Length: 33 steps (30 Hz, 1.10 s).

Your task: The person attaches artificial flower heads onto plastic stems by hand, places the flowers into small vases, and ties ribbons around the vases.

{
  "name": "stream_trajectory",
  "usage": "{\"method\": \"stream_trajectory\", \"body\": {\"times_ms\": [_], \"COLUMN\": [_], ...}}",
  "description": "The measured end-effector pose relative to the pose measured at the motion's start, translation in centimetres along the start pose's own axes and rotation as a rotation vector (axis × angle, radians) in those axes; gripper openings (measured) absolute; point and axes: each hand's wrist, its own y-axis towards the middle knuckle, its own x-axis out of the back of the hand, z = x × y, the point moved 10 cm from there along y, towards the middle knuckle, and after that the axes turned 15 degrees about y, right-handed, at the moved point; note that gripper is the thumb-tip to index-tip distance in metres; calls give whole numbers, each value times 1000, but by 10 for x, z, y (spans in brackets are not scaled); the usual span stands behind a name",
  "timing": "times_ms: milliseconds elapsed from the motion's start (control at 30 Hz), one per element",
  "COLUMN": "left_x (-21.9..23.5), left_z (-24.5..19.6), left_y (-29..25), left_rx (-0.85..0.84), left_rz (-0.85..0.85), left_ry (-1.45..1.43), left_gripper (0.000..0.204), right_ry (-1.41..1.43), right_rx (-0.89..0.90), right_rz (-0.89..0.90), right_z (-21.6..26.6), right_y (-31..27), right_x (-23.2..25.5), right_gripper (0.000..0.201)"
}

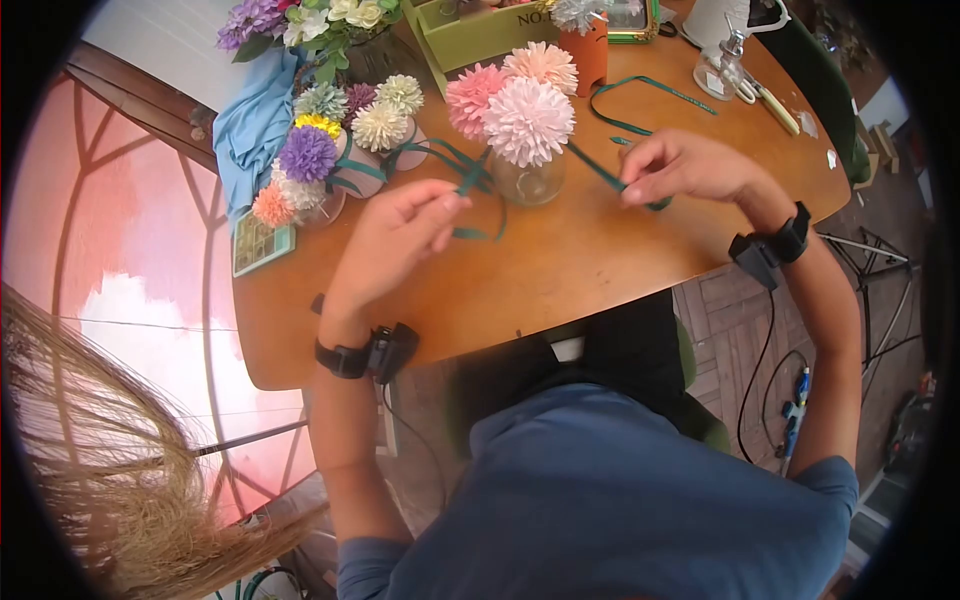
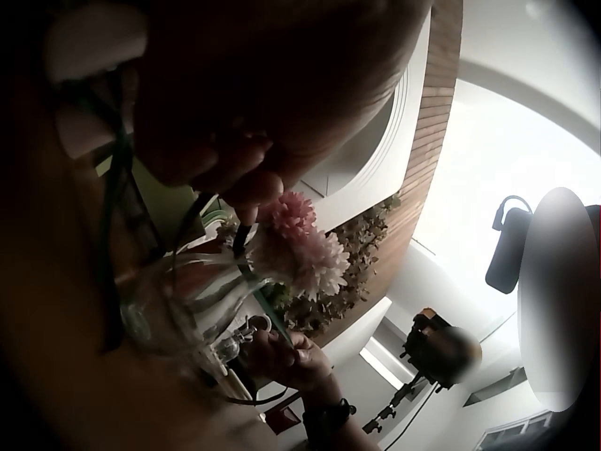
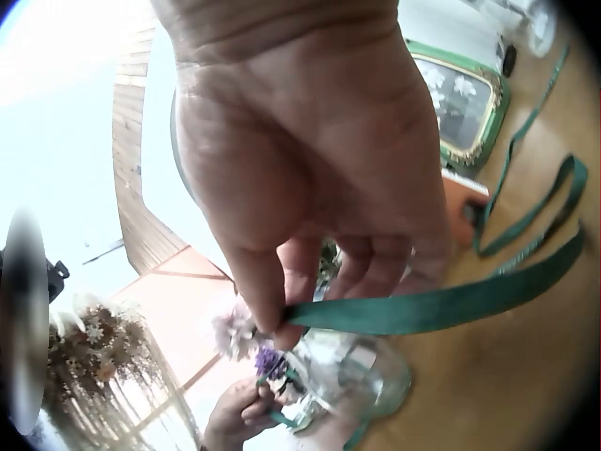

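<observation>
A clear glass vase (image 1: pixel 530 188) stands on the table between my hands, holding pink, peach and pale pink pom-pom flowers (image 1: pixel 528 120). My left hand (image 1: pixel 392 240), left of the vase, pinches a green ribbon (image 1: pixel 473 176) between thumb and fingers. On the other side my right hand (image 1: pixel 690 168) pinches the ribbon too; a wide loose tail of ribbon (image 3: pixel 423 308) trails from its fingertips in the right wrist view. Between the hands the ribbon runs at the vase's neck, partly hidden by the blooms. More ribbon hangs in loops below my left fingers.
Left of the vase sits a bunch of mixed pom-pom flowers (image 1: pixel 310 155), beside a blue cloth (image 1: pixel 255 130) and a small green-edged case (image 1: pixel 263 245). Behind stand a green box (image 1: pixel 470 40) and an orange container (image 1: pixel 585 60). A glass bottle (image 1: pixel 722 70) and scissors (image 1: pixel 770 100) lie back right.
</observation>
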Motion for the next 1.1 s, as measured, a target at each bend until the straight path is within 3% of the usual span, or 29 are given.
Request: {"method": "stream_trajectory", "body": {"times_ms": [33,100,133,200,367,400,467,533,600,667,767,833,933,967,1100], "left_x": [-11,-31,-39,-52,-79,-79,-54,-44,-49,-64,-78,-77,-68,-67,-69], "left_z": [-7,-17,-25,-36,-67,-67,-42,-32,-33,-20,-14,-13,-20,-19,-9], "left_y": [-2,-5,-7,-9,-15,-15,-7,1,7,18,27,26,28,29,31], "left_rx": [-1,-6,-44,-34,-445,-445,-132,-107,-89,-110,-126,-45,-19,-19,11], "left_rz": [33,60,50,51,-49,-41,-98,-170,-132,-46,76,113,49,46,16], "left_ry": [0,11,49,143,526,525,189,149,443,367,174,-120,-354,-354,-394], "left_gripper": [26,26,25,23,20,20,22,26,25,29,28,25,20,20,19], "right_ry": [1,349,349,700,861,867,999,994,982,1071,982,859,592,451,379], "right_rx": [3,-87,-75,0,176,176,167,137,111,115,97,126,199,245,261], "right_rz": [0,-23,-21,-43,-80,-86,-114,-88,-56,53,-14,-92,-197,-233,-240], "right_z": [-3,-13,-11,-1,3,1,-1,-1,-1,2,1,1,1,4,1], "right_y": [5,15,18,24,41,40,37,34,34,36,33,31,35,37,39], "right_x": [-12,-39,-53,-72,-78,-75,-70,-71,-71,-77,-70,-63,-52,-48,-44], "right_gripper": [16,14,14,12,9,9,5,4,5,6,8,7,8,11,14]}}
